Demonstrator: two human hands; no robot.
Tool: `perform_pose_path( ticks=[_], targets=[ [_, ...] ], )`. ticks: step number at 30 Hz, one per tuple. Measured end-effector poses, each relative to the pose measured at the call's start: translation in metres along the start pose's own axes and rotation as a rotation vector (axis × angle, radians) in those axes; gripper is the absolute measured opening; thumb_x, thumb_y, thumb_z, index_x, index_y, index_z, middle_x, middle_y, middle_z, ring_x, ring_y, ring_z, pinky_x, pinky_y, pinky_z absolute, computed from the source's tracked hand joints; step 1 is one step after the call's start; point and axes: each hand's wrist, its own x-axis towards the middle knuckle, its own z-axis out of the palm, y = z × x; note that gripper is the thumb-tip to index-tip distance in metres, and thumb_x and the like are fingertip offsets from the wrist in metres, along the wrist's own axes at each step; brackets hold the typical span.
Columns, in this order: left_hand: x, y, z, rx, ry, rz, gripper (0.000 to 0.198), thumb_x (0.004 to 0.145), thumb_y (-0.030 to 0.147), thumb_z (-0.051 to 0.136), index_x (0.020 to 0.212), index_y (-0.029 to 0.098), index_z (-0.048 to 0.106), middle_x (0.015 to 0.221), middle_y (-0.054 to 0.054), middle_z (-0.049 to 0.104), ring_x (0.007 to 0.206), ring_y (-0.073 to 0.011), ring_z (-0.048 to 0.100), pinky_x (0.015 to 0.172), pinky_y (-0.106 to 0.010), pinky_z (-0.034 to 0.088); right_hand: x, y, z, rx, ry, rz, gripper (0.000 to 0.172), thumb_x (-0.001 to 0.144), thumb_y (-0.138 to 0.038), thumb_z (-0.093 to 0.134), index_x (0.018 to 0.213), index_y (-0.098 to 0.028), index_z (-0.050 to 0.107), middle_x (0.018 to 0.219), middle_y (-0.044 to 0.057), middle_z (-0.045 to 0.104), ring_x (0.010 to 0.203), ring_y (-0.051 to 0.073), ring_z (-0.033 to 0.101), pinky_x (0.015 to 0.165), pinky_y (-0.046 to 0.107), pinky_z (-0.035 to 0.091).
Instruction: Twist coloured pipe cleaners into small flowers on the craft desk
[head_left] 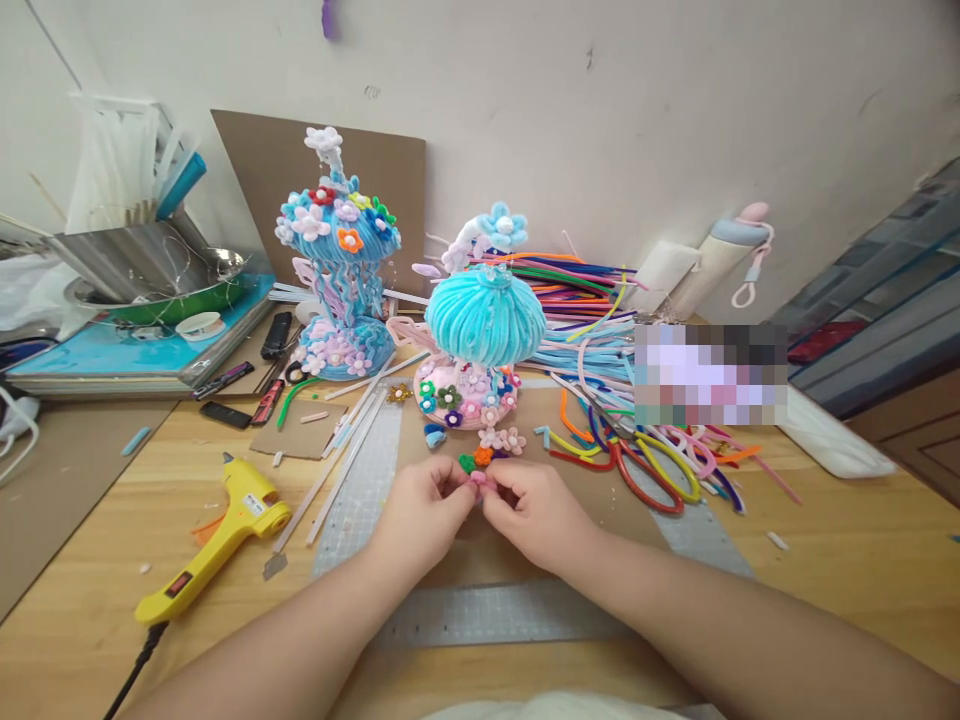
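My left hand [424, 510] and my right hand [536, 510] meet over the brown cardboard, fingertips pinched together. Between them is a small pink pipe cleaner piece [478, 481], mostly hidden by the fingers. Just beyond the fingertips lie a green pipe cleaner flower [467, 463] and an orange one [484, 455]. Pale pink flowers [513, 440] and a small blue piece [435, 436] rest a little farther back. Behind them stands a pipe cleaner jellyfish with a turquoise cap [486, 318] and a pink, flower-covered base [465, 400].
A second, flower-covered jellyfish [341, 260] stands at back left. A yellow glue gun [244, 520] lies left, its cord running forward. Red-handled scissors [645, 480] sit right among pipe cleaner scraps. Bundled pipe cleaners [577, 300], a bottle [712, 262] and a steel pot [142, 265] are farther back.
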Motion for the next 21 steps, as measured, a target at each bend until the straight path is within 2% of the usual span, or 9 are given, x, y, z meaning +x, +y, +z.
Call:
perform_pose_path(
  ticks=[5, 9, 13, 18, 21],
  targets=[
    [-0.001, 0.009, -0.002, -0.148, -0.063, 0.027, 0.016, 0.075, 0.031, 0.056, 0.070, 0.016, 0.052, 0.058, 0.004, 0.054, 0.050, -0.0082, 0.046, 0.046, -0.018, 0.035, 0.003, 0.001, -0.002, 0.253, -0.116, 0.146, 0.019, 0.080, -0.024, 0.045, 0.064, -0.016, 0.047, 0.053, -0.006, 0.039, 0.044, 0.006, 0.036, 0.042, 0.018, 0.026],
    [-0.001, 0.013, -0.005, -0.179, -0.095, 0.030, 0.017, 0.075, 0.028, 0.058, 0.067, 0.015, 0.050, 0.054, 0.004, 0.053, 0.048, -0.0064, 0.044, 0.048, -0.018, 0.035, 0.003, -0.001, -0.004, 0.370, -0.143, 0.158, 0.018, 0.080, -0.021, 0.044, 0.064, -0.016, 0.050, 0.052, -0.006, 0.042, 0.039, 0.005, 0.038, 0.040, 0.017, 0.030],
    [0.000, 0.011, -0.006, -0.323, -0.115, -0.026, 0.017, 0.075, 0.030, 0.058, 0.072, 0.016, 0.050, 0.057, 0.003, 0.056, 0.052, -0.0085, 0.051, 0.053, -0.021, 0.042, 0.003, -0.001, -0.003, 0.547, -0.161, 0.186, 0.017, 0.083, -0.026, 0.042, 0.069, -0.017, 0.049, 0.061, -0.004, 0.053, 0.039, 0.005, 0.044, 0.036, 0.016, 0.031],
    [0.002, 0.011, -0.007, -0.269, -0.133, -0.018, 0.013, 0.073, 0.026, 0.060, 0.071, 0.015, 0.052, 0.059, 0.001, 0.058, 0.054, -0.0094, 0.052, 0.054, -0.021, 0.042, 0.004, 0.006, 0.002, 0.519, -0.224, 0.239, 0.016, 0.079, -0.020, 0.043, 0.064, -0.017, 0.048, 0.050, -0.007, 0.046, 0.034, 0.005, 0.044, 0.034, 0.015, 0.032],
    [0.003, 0.010, -0.008, -0.205, -0.102, 0.017, 0.012, 0.073, 0.025, 0.060, 0.069, 0.015, 0.054, 0.058, 0.001, 0.059, 0.054, -0.0095, 0.052, 0.054, -0.021, 0.042, 0.004, 0.008, 0.004, 0.532, -0.207, 0.248, 0.016, 0.079, -0.021, 0.043, 0.066, -0.017, 0.050, 0.055, -0.006, 0.050, 0.034, 0.004, 0.046, 0.034, 0.014, 0.032]
  ],
)
